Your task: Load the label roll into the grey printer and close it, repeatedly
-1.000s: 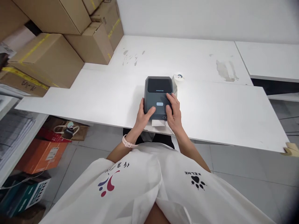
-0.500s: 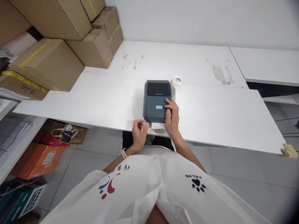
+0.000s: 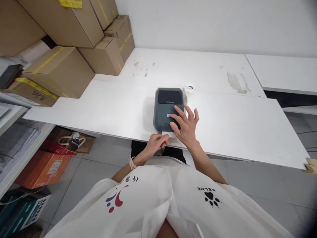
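Note:
A dark grey label printer (image 3: 162,120) stands near the front edge of the white table. From its front slot a white paper strip (image 3: 172,134) sticks out. My left hand (image 3: 155,144) is closed at the strip's left side, thumb and fingers pinched on the paper. My right hand (image 3: 186,127) is spread over the printer's right side, one fingertip at the pale button (image 3: 168,115) on its lid. Behind the printer's right back corner lies a small white roll (image 3: 189,88).
Cardboard boxes (image 3: 59,71) with yellow tape are stacked on the table's left. An orange box (image 3: 43,168) and a brown paper bag (image 3: 86,143) sit on the floor at lower left. The table (image 3: 223,125) has its front edge close to my body.
My left hand has moved right onto the paper strip. My right hand has shifted from the printer's side, spreading its fingers over the lid and button.

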Tool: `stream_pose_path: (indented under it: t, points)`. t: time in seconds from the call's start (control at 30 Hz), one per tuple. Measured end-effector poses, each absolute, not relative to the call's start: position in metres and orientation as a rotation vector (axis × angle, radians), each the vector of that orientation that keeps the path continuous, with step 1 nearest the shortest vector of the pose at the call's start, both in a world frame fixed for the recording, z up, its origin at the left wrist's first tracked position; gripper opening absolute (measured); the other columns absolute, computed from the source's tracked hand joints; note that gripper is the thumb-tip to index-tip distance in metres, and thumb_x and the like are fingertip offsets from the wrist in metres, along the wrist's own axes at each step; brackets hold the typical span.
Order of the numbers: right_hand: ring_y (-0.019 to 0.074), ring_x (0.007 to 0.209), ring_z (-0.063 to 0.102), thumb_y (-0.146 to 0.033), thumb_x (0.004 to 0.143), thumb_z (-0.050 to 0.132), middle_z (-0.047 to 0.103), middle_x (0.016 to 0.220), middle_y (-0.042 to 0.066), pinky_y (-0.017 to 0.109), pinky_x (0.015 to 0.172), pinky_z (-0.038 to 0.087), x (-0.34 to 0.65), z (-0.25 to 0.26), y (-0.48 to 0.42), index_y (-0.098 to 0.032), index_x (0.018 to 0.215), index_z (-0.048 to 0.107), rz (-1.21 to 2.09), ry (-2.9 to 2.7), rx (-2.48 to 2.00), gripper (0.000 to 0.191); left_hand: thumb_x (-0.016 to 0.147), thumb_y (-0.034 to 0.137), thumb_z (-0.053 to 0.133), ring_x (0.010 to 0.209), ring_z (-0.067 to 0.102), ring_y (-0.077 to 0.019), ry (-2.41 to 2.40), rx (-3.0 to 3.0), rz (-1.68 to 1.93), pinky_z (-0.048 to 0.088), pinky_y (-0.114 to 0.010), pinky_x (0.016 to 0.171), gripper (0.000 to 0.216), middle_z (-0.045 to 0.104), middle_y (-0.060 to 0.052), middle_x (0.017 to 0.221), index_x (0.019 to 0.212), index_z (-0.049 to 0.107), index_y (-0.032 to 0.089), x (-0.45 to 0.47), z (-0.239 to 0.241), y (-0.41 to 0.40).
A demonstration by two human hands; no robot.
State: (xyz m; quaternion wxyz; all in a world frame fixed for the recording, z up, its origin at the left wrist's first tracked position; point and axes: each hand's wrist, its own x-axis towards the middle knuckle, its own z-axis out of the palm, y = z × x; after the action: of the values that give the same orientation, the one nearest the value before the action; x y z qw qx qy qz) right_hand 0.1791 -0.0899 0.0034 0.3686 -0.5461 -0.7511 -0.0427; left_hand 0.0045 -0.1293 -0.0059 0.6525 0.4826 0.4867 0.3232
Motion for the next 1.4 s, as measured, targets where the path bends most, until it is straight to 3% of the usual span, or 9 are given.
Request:
stream_pose_path:
  t: [0.17, 0.27, 0.37, 0.53, 0.7, 0.93, 1.1, 1.3, 1.4]
  points:
    - [0.0341, 0.151, 0.036, -0.046, 0.101, 0.05, 0.062, 0.146, 0.0, 0.066, 0.123, 0.011, 0.181, 0.006, -0.087, -0.032, 0.111, 0.069, -0.13, -1.971, -1.414, 0.025, 0.092, 0.05, 0.053, 0.061, 0.05, -0.0126, 1.353, 1.191, 1.293, 0.044, -0.029, 0.066, 0.047, 0.054, 0.001, 0.059, 0.056, 0.055, 0.021, -0.003, -0.004, -0.127]
    - [0.0336, 0.152, 0.035, -0.047, 0.103, 0.043, 0.049, 0.158, 0.007, 0.063, 0.121, 0.024, 0.181, -0.006, -0.096, -0.03, 0.122, 0.065, -0.031, -1.876, -1.395, 0.033, 0.096, 0.049, 0.049, 0.107, 0.064, -0.0194, 1.42, 1.242, 1.415, 0.05, -0.034, 0.095, 0.033, 0.071, -0.005, 0.11, 0.101, 0.071, 0.026, -0.006, -0.002, -0.119]
    - [0.0327, 0.152, 0.036, -0.048, 0.104, 0.038, 0.036, 0.165, 0.015, 0.059, 0.116, 0.038, 0.179, -0.018, -0.107, -0.027, 0.146, 0.046, 0.115, -1.714, -1.35, 0.048, 0.099, 0.055, 0.043, 0.145, 0.045, -0.0231, 1.368, 1.303, 1.284, 0.037, -0.038, 0.119, 0.051, 0.051, -0.006, 0.154, 0.14, 0.057, 0.029, -0.008, 0.003, -0.11]
    - [0.0315, 0.157, 0.025, -0.056, 0.105, 0.02, 0.019, 0.17, 0.012, 0.058, 0.121, 0.036, 0.176, -0.003, -0.088, -0.03, 0.163, 0.004, 0.14, -1.613, -1.249, 0.066, 0.098, 0.062, 0.039, 0.151, 0.038, -0.0243, 1.236, 1.355, 1.334, 0.031, -0.039, 0.125, 0.061, 0.046, -0.004, 0.161, 0.147, 0.052, 0.027, -0.008, 0.021, -0.084]
    - [0.0333, 0.156, 0.027, -0.065, 0.102, 0.013, 0.017, 0.17, 0.006, 0.063, 0.122, 0.03, 0.184, 0.052, -0.002, -0.04, 0.161, -0.011, 0.039, -1.586, -1.119, 0.069, 0.095, 0.046, 0.053, 0.147, 0.044, -0.028, 1.279, 1.427, 1.354, 0.036, -0.044, 0.12, 0.049, 0.054, -0.006, 0.153, 0.141, 0.057, 0.029, -0.004, 0.022, -0.037]
    - [0.0316, 0.158, 0.016, -0.066, 0.101, 0.027, 0.015, 0.171, 0.012, 0.059, 0.125, 0.022, 0.189, 0.102, 0.059, -0.026, 0.162, 0.012, -0.16, -1.473, -1.228, 0.074, 0.08, 0.021, 0.062, 0.135, 0.053, -0.0323, 1.476, 1.514, 1.01, 0.047, -0.048, 0.109, 0.067, 0.056, -0.012, 0.149, 0.145, 0.048, 0.022, 0.007, -0.001, -0.003]
    - [0.0308, 0.125, 0.061, -0.027, 0.104, 0.028, 0.069, 0.131, 0.015, 0.05, 0.112, 0.038, 0.182, 0.078, 0.032, -0.014, 0.127, 0.065, -0.133, -2.059, -1.464, 0.046, 0.077, 0.014, 0.06, 0.131, 0.059, -0.0297, 1.549, 1.63, 0.983, 0.048, -0.044, 0.109, 0.07, 0.062, -0.008, 0.144, 0.146, 0.049, 0.024, 0.008, 0.001, 0.004]
    - [0.033, 0.117, 0.066, -0.017, 0.096, 0.042, 0.077, 0.112, 0.02, 0.053, 0.12, 0.019, 0.165, 0.039, 0.027, -0.008, 0.118, 0.073, 0.121, -2.734, -1.645, 0.039, 0.079, 0.003, 0.048, 0.129, 0.063, -0.027, 1.527, 1.718, 1.056, 0.049, -0.042, 0.11, 0.075, 0.067, -0.003, 0.139, 0.149, 0.048, 0.03, 0.006, -0.002, 0.003]
    - [0.0345, 0.114, 0.067, -0.025, 0.097, 0.047, 0.078, 0.108, 0.018, 0.056, 0.117, 0.026, 0.159, 0.044, 0.033, -0.011, 0.114, 0.074, 0.325, -2.873, -1.541, 0.035, 0.078, 0.002, 0.047, 0.131, 0.062, -0.0281, 1.56, 1.71, 1.057, 0.048, -0.044, 0.111, 0.076, 0.067, -0.005, 0.14, 0.15, 0.047, 0.028, 0.007, -0.004, 0.001]
